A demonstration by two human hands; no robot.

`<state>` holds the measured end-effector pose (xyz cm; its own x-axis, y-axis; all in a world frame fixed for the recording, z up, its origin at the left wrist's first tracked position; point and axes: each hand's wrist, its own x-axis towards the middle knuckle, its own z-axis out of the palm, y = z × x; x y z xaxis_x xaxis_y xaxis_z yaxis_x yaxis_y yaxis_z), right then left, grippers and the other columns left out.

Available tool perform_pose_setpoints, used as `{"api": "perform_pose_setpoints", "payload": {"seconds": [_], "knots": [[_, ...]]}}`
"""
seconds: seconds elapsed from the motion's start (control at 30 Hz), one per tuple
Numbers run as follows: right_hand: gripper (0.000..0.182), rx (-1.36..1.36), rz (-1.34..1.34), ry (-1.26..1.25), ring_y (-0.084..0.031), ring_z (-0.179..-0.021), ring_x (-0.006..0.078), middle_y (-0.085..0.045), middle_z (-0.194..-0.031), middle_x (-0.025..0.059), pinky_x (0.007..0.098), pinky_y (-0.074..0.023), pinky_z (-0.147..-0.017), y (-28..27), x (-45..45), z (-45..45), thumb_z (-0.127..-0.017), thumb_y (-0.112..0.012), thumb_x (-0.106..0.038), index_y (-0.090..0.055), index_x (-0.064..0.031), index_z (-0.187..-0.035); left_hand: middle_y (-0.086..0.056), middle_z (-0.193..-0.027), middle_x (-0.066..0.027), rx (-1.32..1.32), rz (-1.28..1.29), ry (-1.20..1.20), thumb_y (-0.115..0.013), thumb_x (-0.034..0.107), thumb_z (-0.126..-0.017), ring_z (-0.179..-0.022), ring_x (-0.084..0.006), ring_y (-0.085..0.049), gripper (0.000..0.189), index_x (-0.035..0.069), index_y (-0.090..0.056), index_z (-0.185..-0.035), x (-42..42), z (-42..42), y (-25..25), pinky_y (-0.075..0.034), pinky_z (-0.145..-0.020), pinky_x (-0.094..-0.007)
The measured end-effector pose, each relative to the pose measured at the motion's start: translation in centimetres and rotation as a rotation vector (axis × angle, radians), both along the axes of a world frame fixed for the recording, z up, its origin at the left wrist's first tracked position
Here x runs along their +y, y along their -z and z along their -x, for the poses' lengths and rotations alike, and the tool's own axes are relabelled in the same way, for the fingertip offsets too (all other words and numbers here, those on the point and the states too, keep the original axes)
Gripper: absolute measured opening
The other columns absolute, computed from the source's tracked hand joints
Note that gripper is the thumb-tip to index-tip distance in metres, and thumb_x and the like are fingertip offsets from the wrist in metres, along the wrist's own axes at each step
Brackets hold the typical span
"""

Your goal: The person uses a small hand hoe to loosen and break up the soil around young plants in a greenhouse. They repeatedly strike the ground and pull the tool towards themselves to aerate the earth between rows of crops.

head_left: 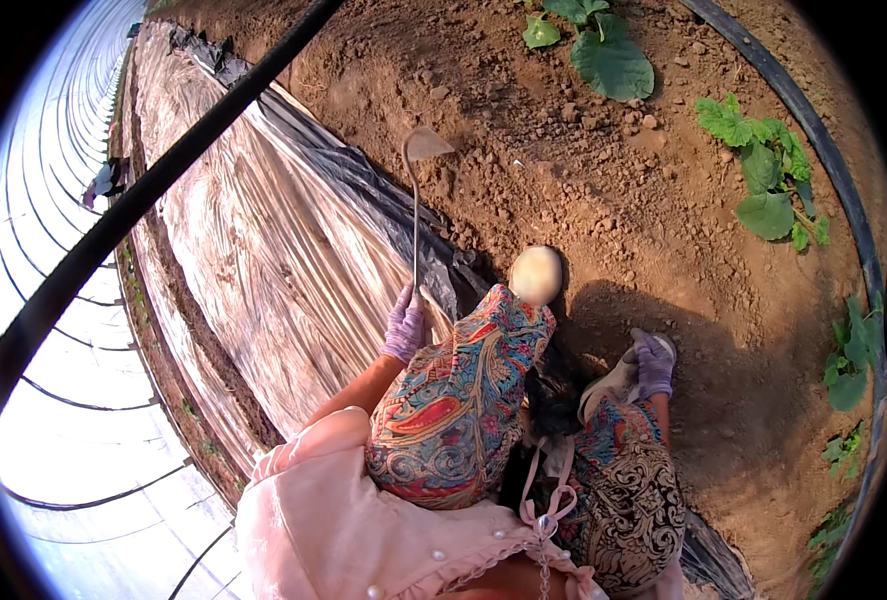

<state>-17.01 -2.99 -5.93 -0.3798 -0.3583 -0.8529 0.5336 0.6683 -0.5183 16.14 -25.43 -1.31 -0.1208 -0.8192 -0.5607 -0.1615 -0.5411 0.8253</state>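
Observation:
My left hand (404, 327), in a purple knit glove, is closed around the handle of a hand hoe (416, 202) with a thin curved metal neck. Its flat pointed blade is raised over the brown soil. My right hand (652, 365), gloved alike, is low beside my right shoe (610, 388), over shaded soil; whether its fingers hold anything cannot be told. Between the hands are my knees in patterned trousers (443, 420), with the pale toe of my other shoe (536, 275) in front.
Clear plastic mulch film (263, 247) with a black edge (353, 180) covers the ground at left. Leafy green plants (770, 172) grow in the soil at right, along a black hose (826, 135). A dark bar (151, 180) crosses the upper left, before the greenhouse wall (61, 360).

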Motion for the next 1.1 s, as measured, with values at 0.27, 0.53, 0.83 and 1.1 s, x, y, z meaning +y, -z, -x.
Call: {"api": "perform_pose_setpoints", "payload": {"seconds": [0.27, 0.53, 0.83, 1.1], "knots": [[0.023, 0.107, 0.039, -0.044, -0.05, -0.05, 0.006, -0.059, -0.065, 0.0021, 0.0202, -0.0407, -0.044, 1.9, 1.3, 0.3, -0.081, -0.051, -0.014, -0.06, -0.0078, -0.101, -0.041, -0.052, 0.0016, -0.021, 0.062, -0.011, -0.043, 0.029, -0.087, -0.035, -0.0079, -0.037, 0.041, 0.011, -0.035, -0.123, 2.2, 1.0, -2.6, -0.031, -0.032, -0.0203], [0.022, 0.125, -0.003, -0.055, -0.049, -0.049, 0.0069, -0.059, -0.063, 0.002, 0.0219, -0.0412, -0.045, 1.2, 1.1, 0.4, -0.081, -0.051, -0.014, -0.06, -0.0091, -0.101, -0.041, -0.049, 0.0008, 0.066, 0.022, -0.099, -0.043, 0.026, -0.087, -0.033, -0.0083, -0.035, 0.039, 0.016, -0.036, -0.123, 2.9, 0.8, -0.5, -0.028, -0.03, -0.0219], [0.024, 0.154, 0.049, -0.06, -0.049, -0.046, 0.0072, -0.059, -0.063, 0.002, 0.0215, -0.0406, -0.042, 2.0, 1.4, 0.1, -0.081, -0.051, -0.012, -0.059, -0.0087, -0.104, -0.047, -0.052, -0.0036, 0.052, 0.029, -0.22, -0.039, 0.032, -0.088, -0.03, -0.0148, -0.042, 0.042, 0.023, -0.026, -0.127, -5.1, 4.2, -2.8, -0.032, -0.023, -0.0287], [0.025, 0.185, 0.117, -0.062, -0.05, -0.052, 0.0066, -0.06, -0.067, 0.0024, 0.0206, -0.0414, -0.046, 2.2, 1.6, 0.3, -0.08, -0.052, -0.011, -0.059, -0.0051, -0.103, -0.044, -0.051, 0.0006, 0.036, -0.162, -0.164, -0.037, 0.034, -0.088, -0.031, -0.0125, -0.04, 0.03, 0.023, -0.041, -0.116, -8.2, 5.3, -3.8, -0.029, -0.025, -0.0253]]}}
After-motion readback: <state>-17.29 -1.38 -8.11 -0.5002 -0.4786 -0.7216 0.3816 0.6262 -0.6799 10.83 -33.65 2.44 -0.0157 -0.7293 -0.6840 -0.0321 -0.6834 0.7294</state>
